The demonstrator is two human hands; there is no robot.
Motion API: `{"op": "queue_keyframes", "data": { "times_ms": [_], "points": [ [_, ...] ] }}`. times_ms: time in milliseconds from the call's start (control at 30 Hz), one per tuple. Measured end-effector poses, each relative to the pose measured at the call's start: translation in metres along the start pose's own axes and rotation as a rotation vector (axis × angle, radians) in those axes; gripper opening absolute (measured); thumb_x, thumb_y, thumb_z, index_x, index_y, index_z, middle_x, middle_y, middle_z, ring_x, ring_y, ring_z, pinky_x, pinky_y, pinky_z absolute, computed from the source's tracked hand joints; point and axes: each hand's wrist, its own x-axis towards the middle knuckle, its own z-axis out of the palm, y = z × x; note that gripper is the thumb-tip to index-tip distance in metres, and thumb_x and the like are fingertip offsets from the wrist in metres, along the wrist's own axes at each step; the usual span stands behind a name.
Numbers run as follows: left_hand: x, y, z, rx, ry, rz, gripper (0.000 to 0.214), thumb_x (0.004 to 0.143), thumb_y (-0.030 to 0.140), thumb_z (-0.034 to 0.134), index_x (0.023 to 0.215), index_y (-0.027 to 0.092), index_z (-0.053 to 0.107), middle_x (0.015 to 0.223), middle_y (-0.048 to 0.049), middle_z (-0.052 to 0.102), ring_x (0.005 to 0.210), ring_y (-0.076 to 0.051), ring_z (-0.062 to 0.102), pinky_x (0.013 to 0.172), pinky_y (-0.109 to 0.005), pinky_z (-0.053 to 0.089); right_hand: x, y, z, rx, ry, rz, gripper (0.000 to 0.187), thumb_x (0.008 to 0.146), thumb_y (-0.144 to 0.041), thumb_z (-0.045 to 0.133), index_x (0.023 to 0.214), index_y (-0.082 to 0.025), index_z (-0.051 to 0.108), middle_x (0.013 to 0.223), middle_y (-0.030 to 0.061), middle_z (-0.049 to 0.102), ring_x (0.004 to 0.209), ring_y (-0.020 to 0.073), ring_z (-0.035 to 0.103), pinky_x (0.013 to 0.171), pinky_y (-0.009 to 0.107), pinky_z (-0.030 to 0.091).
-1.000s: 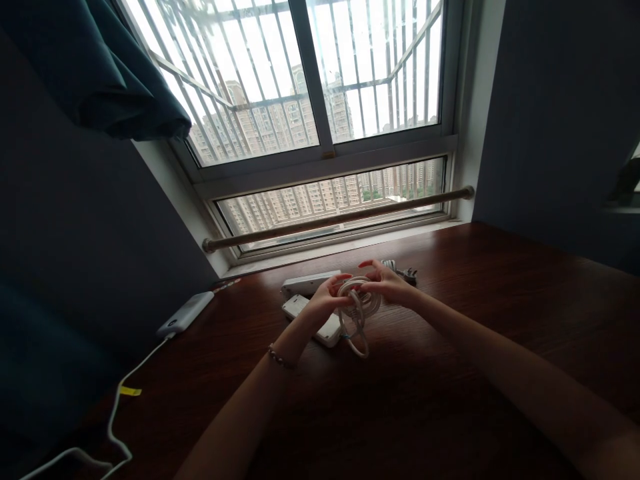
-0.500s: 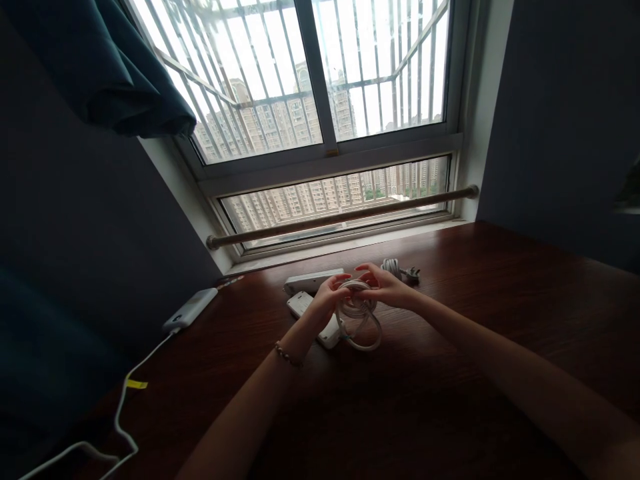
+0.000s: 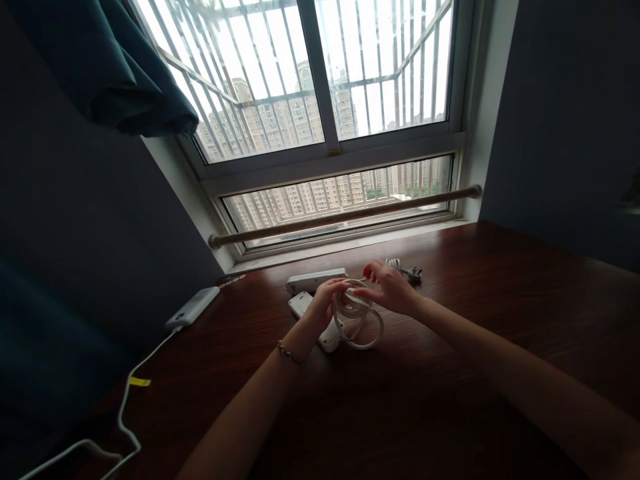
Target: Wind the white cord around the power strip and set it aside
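Observation:
A white power cable (image 3: 371, 348), wound into a loose coil, is held just above the table. My left hand (image 3: 324, 301) is closed around the coil's left side, thumb and fingers pinching the loops. On the right, my right hand (image 3: 393, 288) has its fingers curled and raised, its thumb reaching to the coil; a short light piece, apparently cable, runs to its fingertips. Partly behind my left hand and the coil lies a white power strip (image 3: 301, 303). Behind it is a second white power strip (image 3: 316, 279).
A bundled cable with a dark plug (image 3: 414, 275) lies past my right hand. At left, a white box-shaped device (image 3: 193, 309) has a white cord (image 3: 121, 413) with a yellow tag (image 3: 140, 382). A window with a rail (image 3: 345, 217) borders the brown table (image 3: 480, 293).
My right hand has shifted slightly right, away from the coil, and its fingers have lifted from the loops. My left hand keeps its hold on the coil.

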Motion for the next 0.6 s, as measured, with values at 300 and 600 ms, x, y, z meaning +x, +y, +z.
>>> {"op": "queue_keyframes", "data": {
  "times_ms": [300, 600],
  "points": [
    [0.006, 0.000, -0.025, 0.167, -0.222, -0.037, 0.047, 0.069, 0.025, 0.064, 0.113, 0.013, 0.050, 0.107, -0.0109, 0.057, 0.082, -0.016, 0.057, 0.072, -0.027, 0.045, -0.008, -0.036, -0.017, -0.433, -0.361, -0.246, 0.020, 0.076, -0.026, 0.053, 0.092, -0.015, 0.054, 0.076, 0.0058, 0.063, 0.067, 0.0171, 0.059, 0.058, 0.023, 0.034],
    [-0.001, 0.028, -0.072, 0.919, -0.750, -0.112, 0.102, 0.044, 0.025, 0.080, 0.133, 0.025, 0.031, 0.131, -0.0068, 0.044, 0.120, -0.025, 0.040, 0.099, -0.035, 0.031, -0.008, -0.055, -0.055, -0.531, -0.187, -0.225, 0.015, 0.081, -0.029, 0.050, 0.082, -0.015, 0.047, 0.064, 0.0027, 0.059, 0.057, 0.0136, 0.053, 0.050, 0.023, 0.027]
  ]
}}
